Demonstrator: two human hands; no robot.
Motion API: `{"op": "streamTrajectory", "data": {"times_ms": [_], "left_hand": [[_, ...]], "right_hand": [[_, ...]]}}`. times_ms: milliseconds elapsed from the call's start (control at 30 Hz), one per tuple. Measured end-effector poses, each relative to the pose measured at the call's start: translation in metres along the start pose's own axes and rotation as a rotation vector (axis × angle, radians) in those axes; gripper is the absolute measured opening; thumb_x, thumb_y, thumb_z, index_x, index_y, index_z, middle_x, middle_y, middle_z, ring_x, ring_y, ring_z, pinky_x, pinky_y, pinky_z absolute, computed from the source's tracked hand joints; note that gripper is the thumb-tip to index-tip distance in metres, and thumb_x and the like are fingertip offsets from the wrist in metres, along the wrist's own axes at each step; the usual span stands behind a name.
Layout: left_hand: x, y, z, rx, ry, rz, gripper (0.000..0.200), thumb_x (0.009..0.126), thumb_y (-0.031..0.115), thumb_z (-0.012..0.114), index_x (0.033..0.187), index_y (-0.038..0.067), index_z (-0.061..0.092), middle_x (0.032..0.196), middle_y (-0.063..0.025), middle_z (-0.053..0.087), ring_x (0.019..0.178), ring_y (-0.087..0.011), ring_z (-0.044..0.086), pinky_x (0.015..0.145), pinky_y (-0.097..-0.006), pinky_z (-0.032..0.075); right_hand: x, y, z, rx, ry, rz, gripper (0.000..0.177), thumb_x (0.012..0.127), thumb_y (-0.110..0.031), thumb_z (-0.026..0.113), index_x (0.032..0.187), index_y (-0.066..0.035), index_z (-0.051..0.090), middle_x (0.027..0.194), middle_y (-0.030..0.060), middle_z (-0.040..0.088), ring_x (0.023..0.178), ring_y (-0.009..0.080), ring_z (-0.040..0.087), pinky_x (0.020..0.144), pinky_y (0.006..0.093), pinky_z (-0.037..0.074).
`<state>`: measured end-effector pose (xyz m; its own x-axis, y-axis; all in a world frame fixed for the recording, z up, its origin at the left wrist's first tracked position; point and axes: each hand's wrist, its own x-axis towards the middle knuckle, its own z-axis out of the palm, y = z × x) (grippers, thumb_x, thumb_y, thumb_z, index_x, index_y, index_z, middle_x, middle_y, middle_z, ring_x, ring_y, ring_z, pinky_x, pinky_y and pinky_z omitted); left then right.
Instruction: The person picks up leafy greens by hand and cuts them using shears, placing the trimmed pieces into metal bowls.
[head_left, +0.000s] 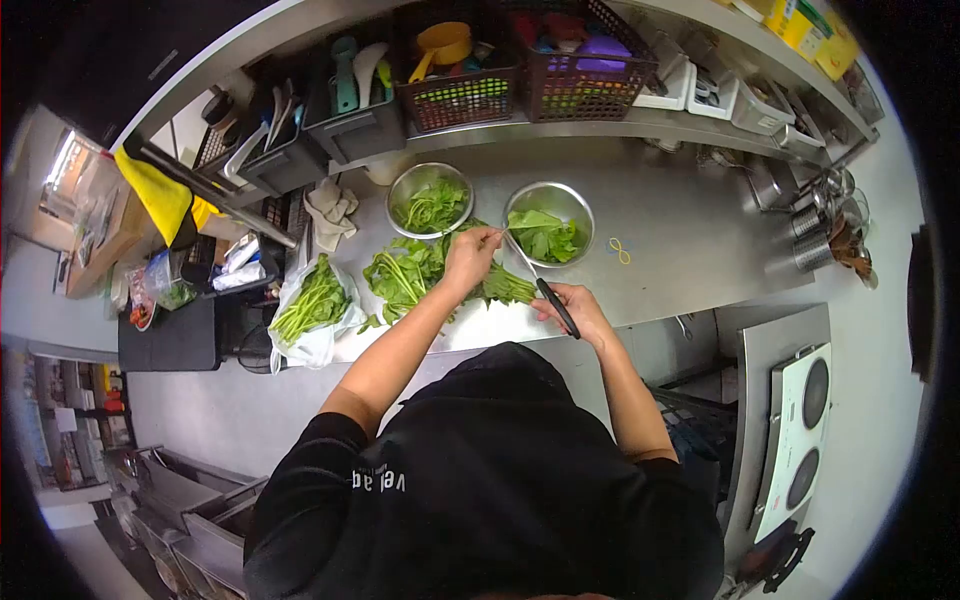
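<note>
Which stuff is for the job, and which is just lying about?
Probably for the job:
knife in the right hand
greens on the counter
left steel bowl
right steel bowl

Probably just lying about:
crumpled cloth
yellow cloth
orange scoop

Whether my left fingers (489,237) pinch anything is too small to tell; my forearm (412,329) hides some leafy greens (400,278).

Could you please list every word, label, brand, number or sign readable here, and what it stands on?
"vel", probably, upside down on the black shirt; its further letters are unclear.
Yellow packet: print too small to read.
White stove: small marks, illegible.
I can read nothing else.
</note>
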<state>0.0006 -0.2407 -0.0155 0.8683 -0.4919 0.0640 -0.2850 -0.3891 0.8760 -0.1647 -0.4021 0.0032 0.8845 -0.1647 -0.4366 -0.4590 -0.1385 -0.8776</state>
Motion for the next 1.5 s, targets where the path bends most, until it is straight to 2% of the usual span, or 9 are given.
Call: {"op": "streamTrajectory", "data": {"times_ms": [233,400,767,800,933,1100,1233,1300,1500], "left_hand": [[0.027,-0.001,0.04,0.109,-0.042,0.079,0.024,0.088,0.025,0.063,0.094,0.003,0.071,0.076,-0.0105,0.069,0.066,-0.021,0.064,0.065,-0.0329,0.049],[0.022,-0.012,0.028,0.077,-0.011,0.007,0.023,0.087,0.025,0.061,0.096,0.006,0.07,0.087,-0.016,0.068,0.081,-0.0327,0.066,0.073,-0.0398,0.05],[-0.103,-0.121,-0.195,0.614,0.395,-0.239,0.017,0.081,0.017,0.062,0.091,0.005,0.071,0.092,-0.0143,0.068,0.079,-0.0315,0.066,0.073,-0.0402,0.053],[-0.111,-0.13,-0.217,0.677,0.43,-0.127,0.016,0.078,0.016,0.06,0.086,0.008,0.071,0.082,-0.0165,0.068,0.075,-0.0375,0.065,0.069,-0.0456,0.053],[-0.139,-0.167,-0.259,0.894,0.303,-0.187,0.031,0.073,0.002,0.06,0.101,0.009,0.07,0.105,-0.0188,0.065,0.089,-0.0374,0.062,0.08,-0.0446,0.051],[-0.136,-0.15,-0.227,0.932,0.53,-0.046,0.027,0.072,0.004,0.065,0.099,0.007,0.069,0.103,-0.0219,0.062,0.089,-0.0391,0.059,0.08,-0.0457,0.049],[-0.117,-0.14,-0.149,0.326,0.332,-0.153,0.014,0.075,0.013,0.068,0.083,0.003,0.063,0.098,-0.0236,0.062,0.084,-0.0407,0.061,0.073,-0.045,0.051],[-0.106,-0.149,-0.118,0.314,0.136,-0.172,0.029,0.076,0.018,0.07,0.096,0.001,0.058,0.099,-0.0239,0.062,0.084,-0.0413,0.062,0.072,-0.0448,0.051],[-0.087,-0.169,-0.069,0.48,0.185,-0.37,0.061,0.079,0.029,0.071,0.118,-0.003,0.036,0.104,-0.0275,0.06,0.091,-0.0418,0.062,0.081,-0.0448,0.051]], "right_hand": [[0.0,0.018,-0.023,0.053,0.06,0.059,0.043,0.079,-0.034,0.076,0.107,-0.003,0.067,0.059,0.0032,0.061,0.039,0.0058,0.042,0.037,0.0242,0.031],[0.007,0.017,-0.018,0.004,0.161,-0.002,0.036,0.084,-0.031,0.072,0.103,-0.001,0.066,0.062,0.0051,0.064,0.038,0.0068,0.044,0.035,0.0247,0.033],[0.057,0.036,0.027,0.061,0.069,-0.089,0.031,0.092,-0.03,0.061,0.107,-0.003,0.059,0.064,0.0083,0.064,0.039,0.0069,0.047,0.033,0.0225,0.038],[0.06,0.031,0.034,0.037,0.057,-0.089,0.031,0.092,-0.031,0.061,0.105,-0.003,0.059,0.064,0.0083,0.064,0.039,0.007,0.047,0.034,0.0223,0.038],[0.059,-0.004,0.064,0.044,0.009,-0.074,0.034,0.088,-0.032,0.067,0.097,0.0,0.061,0.063,0.0074,0.063,0.039,0.0055,0.046,0.035,0.0213,0.036],[0.059,-0.018,0.08,0.011,-0.045,-0.093,0.04,0.087,-0.03,0.068,0.108,0.003,0.06,0.064,0.0082,0.064,0.039,0.0059,0.046,0.035,0.0215,0.036],[0.051,-0.02,0.088,0.041,-0.032,-0.079,0.041,0.086,-0.032,0.069,0.105,0.002,0.061,0.064,0.0072,0.064,0.039,0.0065,0.047,0.035,0.0217,0.036],[0.047,-0.017,0.089,0.03,-0.071,-0.056,0.042,0.085,-0.034,0.07,0.105,0.002,0.061,0.064,0.007,0.064,0.039,0.0066,0.047,0.035,0.022,0.036],[0.032,-0.006,0.08,-0.029,-0.037,-0.049,0.042,0.085,-0.034,0.07,0.11,-0.001,0.062,0.062,0.0051,0.063,0.039,0.0069,0.047,0.036,0.0222,0.036]]}}
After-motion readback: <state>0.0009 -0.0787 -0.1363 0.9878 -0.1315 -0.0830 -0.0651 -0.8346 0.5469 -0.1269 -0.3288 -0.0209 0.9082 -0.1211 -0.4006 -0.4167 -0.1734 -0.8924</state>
